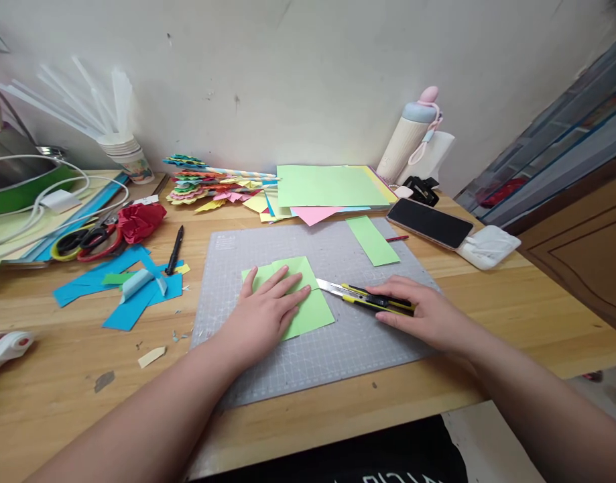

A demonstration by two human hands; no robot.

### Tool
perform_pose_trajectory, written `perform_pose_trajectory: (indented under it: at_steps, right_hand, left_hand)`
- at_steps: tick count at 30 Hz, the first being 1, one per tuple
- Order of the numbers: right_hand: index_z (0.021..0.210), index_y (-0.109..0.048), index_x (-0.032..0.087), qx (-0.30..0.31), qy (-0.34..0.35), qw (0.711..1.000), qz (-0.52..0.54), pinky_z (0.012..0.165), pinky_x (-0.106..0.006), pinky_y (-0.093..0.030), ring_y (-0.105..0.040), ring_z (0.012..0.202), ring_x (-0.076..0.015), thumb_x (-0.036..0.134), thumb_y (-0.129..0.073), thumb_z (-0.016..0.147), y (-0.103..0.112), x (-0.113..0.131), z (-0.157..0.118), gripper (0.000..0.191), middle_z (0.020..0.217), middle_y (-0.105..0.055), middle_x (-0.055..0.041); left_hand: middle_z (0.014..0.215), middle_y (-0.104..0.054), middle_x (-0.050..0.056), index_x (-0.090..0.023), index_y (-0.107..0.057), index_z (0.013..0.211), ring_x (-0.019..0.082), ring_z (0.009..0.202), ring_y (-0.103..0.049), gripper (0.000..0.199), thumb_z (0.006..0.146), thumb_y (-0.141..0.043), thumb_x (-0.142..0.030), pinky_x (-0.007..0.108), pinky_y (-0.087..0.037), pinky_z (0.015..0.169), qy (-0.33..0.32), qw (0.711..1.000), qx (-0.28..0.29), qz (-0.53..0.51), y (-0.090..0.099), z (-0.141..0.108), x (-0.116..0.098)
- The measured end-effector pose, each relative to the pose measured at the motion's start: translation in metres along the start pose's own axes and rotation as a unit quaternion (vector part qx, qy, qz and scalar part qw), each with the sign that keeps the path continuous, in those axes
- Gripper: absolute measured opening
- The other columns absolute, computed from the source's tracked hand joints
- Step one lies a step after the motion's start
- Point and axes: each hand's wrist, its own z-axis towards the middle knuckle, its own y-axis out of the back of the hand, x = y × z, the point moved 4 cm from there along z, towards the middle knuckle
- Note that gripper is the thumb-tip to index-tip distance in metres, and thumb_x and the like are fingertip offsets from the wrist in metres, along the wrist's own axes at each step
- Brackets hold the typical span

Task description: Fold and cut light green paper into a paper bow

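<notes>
My left fingers (277,280) lay spread and flat on the green paper (315,314), I judged so that it would not slide under the blade. The paper sat on the grey cutting mat (338,362), near its middle, which I took as guarding the wooden surface (61,376) beneath. My right fingers (403,285) pinched the utility knife (355,298) from above, the thumb on the near side; that low, slanting grip seemed meant to steer the tip. The bared blade reached the paper's right edge, close to my left fingertips, though whether it had bitten in I could not tell. A loose green strip (373,243) lay apart at the mat's far right, clear of the blade.

A stack of paper cups (129,157) stood against the wall with white strips (121,100) rising out of it; the narrow cup probably served to hold them upright. At the left edge, a grey and green vessel (21,194) was cut off by the view, and its contents were unclear to me. On the far right a tall bottle (405,141) stood capped, so whatever was inside stayed hidden. Beside the phone (431,223) rested a small white case (490,247), and I could not make out what it held.
</notes>
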Motion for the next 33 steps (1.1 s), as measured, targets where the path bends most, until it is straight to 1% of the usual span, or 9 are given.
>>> perform_pose_trajectory:
  at_steps: [4, 9, 15, 21, 24, 27, 33]
  right_hand:
    - [0.118, -0.065, 0.032, -0.006, -0.01, 1.0, 0.006, 0.097, -0.048, -0.043, -0.059, 0.107, -0.0277, 0.041, -0.063, 0.082, -0.001, 0.002, -0.002, 0.037, 0.115, -0.064, -0.0054]
    - [0.116, -0.067, 0.03, -0.017, -0.004, 1.0, 0.027, 0.093, -0.045, -0.046, -0.06, 0.104, -0.0267, 0.04, -0.063, 0.082, -0.002, 0.009, -0.001, 0.036, 0.11, -0.065, -0.0051]
    - [0.116, -0.067, 0.028, -0.01, -0.024, 0.999, 0.025, 0.094, -0.047, -0.045, -0.06, 0.104, -0.0273, 0.04, -0.063, 0.082, -0.004, 0.012, -0.004, 0.036, 0.111, -0.065, -0.0067]
    - [0.116, -0.067, 0.028, -0.007, -0.017, 0.999, 0.032, 0.094, -0.047, -0.045, -0.059, 0.106, -0.0282, 0.041, -0.063, 0.082, -0.005, 0.011, -0.005, 0.038, 0.113, -0.064, -0.0069]
    - [0.115, -0.067, 0.027, -0.005, -0.021, 0.999, 0.034, 0.093, -0.046, -0.045, -0.06, 0.103, -0.028, 0.042, -0.064, 0.081, -0.006, 0.012, -0.005, 0.037, 0.11, -0.065, -0.0068]
    - [0.115, -0.067, 0.027, -0.012, -0.023, 0.999, 0.039, 0.094, -0.045, -0.045, -0.06, 0.105, -0.0268, 0.04, -0.063, 0.082, -0.006, 0.014, -0.005, 0.036, 0.112, -0.064, -0.0065]
    - [0.115, -0.067, 0.026, -0.003, -0.023, 0.999, 0.049, 0.094, -0.045, -0.044, -0.06, 0.104, -0.0264, 0.039, -0.063, 0.082, -0.009, 0.019, -0.005, 0.035, 0.11, -0.064, -0.0063]
  left_hand:
    - [0.151, -0.039, -0.005, -0.039, -0.042, 0.138, 0.025, 0.143, -0.026, 0.04, 0.1, -0.034, -0.03, 0.063, 0.004, 0.114, 0.0, 1.0, -0.002, -0.008, 0.0, 0.0, 0.001]
    - [0.151, -0.039, -0.006, -0.04, -0.042, 0.138, 0.025, 0.143, -0.027, 0.04, 0.1, -0.034, -0.03, 0.063, 0.005, 0.114, -0.001, 1.0, -0.002, -0.012, 0.002, 0.0, 0.001]
    - [0.149, -0.042, -0.002, -0.03, -0.04, 0.141, 0.024, 0.142, -0.027, 0.043, 0.098, -0.038, -0.028, 0.061, 0.008, 0.114, 0.012, 1.0, -0.004, -0.013, 0.005, 0.002, -0.001]
    - [0.148, -0.042, -0.002, -0.031, -0.042, 0.14, 0.025, 0.143, -0.026, 0.042, 0.098, -0.037, -0.028, 0.061, 0.011, 0.114, 0.009, 1.0, -0.009, -0.012, 0.006, 0.001, -0.002]
    - [0.148, -0.042, -0.002, -0.031, -0.042, 0.14, 0.025, 0.143, -0.026, 0.042, 0.098, -0.037, -0.029, 0.061, 0.011, 0.114, 0.009, 1.0, -0.007, -0.012, 0.005, 0.001, -0.002]
    - [0.149, -0.04, -0.003, -0.03, -0.042, 0.14, 0.024, 0.143, -0.025, 0.042, 0.098, -0.037, -0.028, 0.061, 0.011, 0.114, 0.012, 1.0, -0.005, -0.013, 0.004, 0.001, -0.001]
    - [0.149, -0.04, -0.003, -0.031, -0.041, 0.14, 0.025, 0.143, -0.025, 0.042, 0.098, -0.038, -0.028, 0.062, 0.01, 0.113, 0.015, 1.0, -0.001, -0.016, 0.003, 0.002, -0.001]
